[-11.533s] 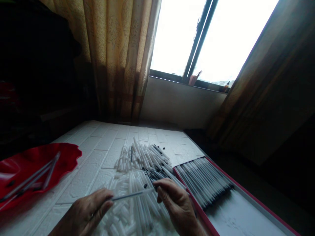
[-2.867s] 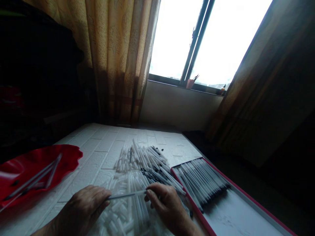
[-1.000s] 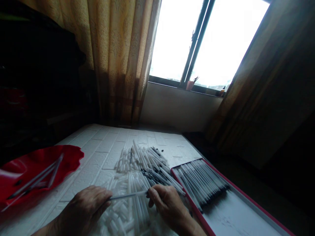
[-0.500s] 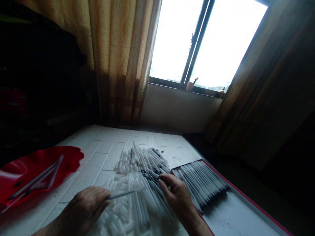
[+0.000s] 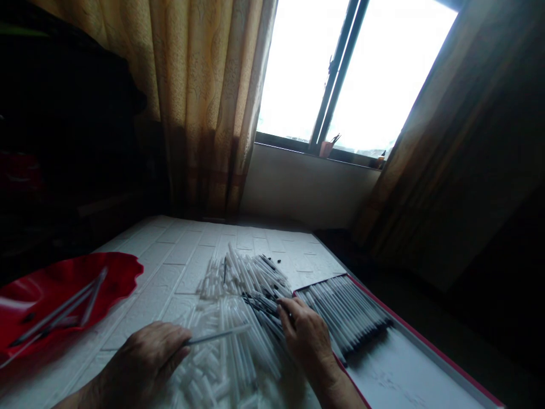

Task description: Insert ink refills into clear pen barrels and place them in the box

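Plainly, your left hand (image 5: 147,355) had a pen (image 5: 219,335) pinched between thumb and fingers, low over the near part of the table (image 5: 170,250). The pen lay almost level, its free end pointing to your right and slightly up, with a dark length inside toward your grip and a clear stretch toward the tip. Your right hand (image 5: 307,332) was apart from it, fingers curled down at the dark rods (image 5: 261,304); whether those fingertips had closed on one, you could not tell, as the hand and the dimness hid them.

Beneath the pen spread a heap of short clear caps (image 5: 204,372), with longer clear tubes (image 5: 242,358) beside them, between your two hands. Farther off, past the dark rods, sat a pile of whitish sticks (image 5: 251,272), and near its far side a few black bits (image 5: 279,261) lay on the table.

Just beyond your right hand stood a red-edged tray (image 5: 392,375), where a row of filled pens (image 5: 340,309) lay side by side, dark ends toward you. Well to your left, a red bowl (image 5: 123,278) with a wavy rim held several loose pens (image 5: 70,309).
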The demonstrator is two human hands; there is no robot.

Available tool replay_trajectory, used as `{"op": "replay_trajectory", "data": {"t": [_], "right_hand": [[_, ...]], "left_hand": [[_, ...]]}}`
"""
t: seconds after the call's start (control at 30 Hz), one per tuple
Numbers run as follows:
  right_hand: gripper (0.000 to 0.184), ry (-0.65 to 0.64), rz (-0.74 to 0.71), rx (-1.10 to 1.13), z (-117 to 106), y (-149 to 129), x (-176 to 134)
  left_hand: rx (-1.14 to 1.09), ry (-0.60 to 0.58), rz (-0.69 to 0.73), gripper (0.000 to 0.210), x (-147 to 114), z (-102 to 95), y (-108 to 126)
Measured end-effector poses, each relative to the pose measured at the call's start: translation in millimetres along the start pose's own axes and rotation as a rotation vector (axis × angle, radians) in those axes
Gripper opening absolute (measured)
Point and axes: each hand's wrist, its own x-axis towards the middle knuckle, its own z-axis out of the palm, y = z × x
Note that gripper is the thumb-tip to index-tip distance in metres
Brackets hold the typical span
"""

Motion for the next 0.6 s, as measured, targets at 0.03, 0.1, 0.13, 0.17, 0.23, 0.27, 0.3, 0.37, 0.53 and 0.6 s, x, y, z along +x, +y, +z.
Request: {"op": "replay_trajectory", "data": {"t": [0.03, 0.1, 0.13, 0.17, 0.23, 0.27, 0.3, 0.37, 0.53, 0.6], "right_hand": [[0.029, 0.000, -0.013, 0.027, -1, -1, 0], [0.030, -0.017, -0.057, 0.128, -4, -5, 0], [0.031, -0.030, -0.077, 0.193, -6, -8, 0], [0.031, -0.051, -0.092, 0.260, -8, -12, -1], [0.030, -0.101, -0.095, 0.381, -11, -18, -2], [0.028, -0.125, -0.093, 0.435, -12, -21, -3], [0.027, -0.146, -0.091, 0.485, -12, -24, -4], [0.026, -0.174, -0.087, 0.574, -11, -27, -6], [0.024, -0.212, -0.071, 0.650, -5, -31, -10], [0.024, -0.212, -0.067, 0.632, -3, -31, -11]], "left_hand": [[0.000, -0.001, -0.002, 0.030, -1, 0.2, 0], [-0.004, -0.014, -0.002, 0.030, -2, 0.5, 0], [-0.007, -0.023, 0.000, 0.030, -3, 0.6, 0], [-0.009, -0.032, -0.001, 0.030, -3, 0.8, 0], [-0.013, -0.045, -0.010, 0.030, -5, 1.8, -1], [-0.014, -0.048, -0.017, 0.030, -7, 2.4, -1], [-0.015, -0.048, -0.024, 0.030, -8, 3.0, -1], [-0.019, -0.052, -0.024, 0.030, -9, 3.6, -2], [-0.035, -0.068, 0.003, 0.028, -4, -0.5, -1], [-0.039, -0.060, 0.000, 0.028, 0, -2.1, 1]]}}
